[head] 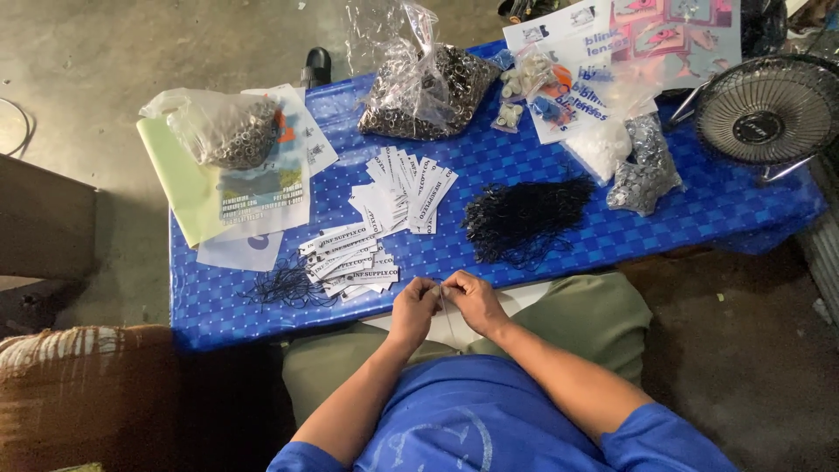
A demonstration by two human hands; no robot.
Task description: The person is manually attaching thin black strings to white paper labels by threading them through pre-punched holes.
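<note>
both hands, left hand (413, 303) and right hand (473, 297), pinch a thin black string (443, 300) between their fingertips at the near edge of the blue table (559, 245), just beside the white tags (350, 262).

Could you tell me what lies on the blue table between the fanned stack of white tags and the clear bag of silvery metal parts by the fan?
In the head view, a pile of black strings lies between the white tags and the silvery bag.
</note>
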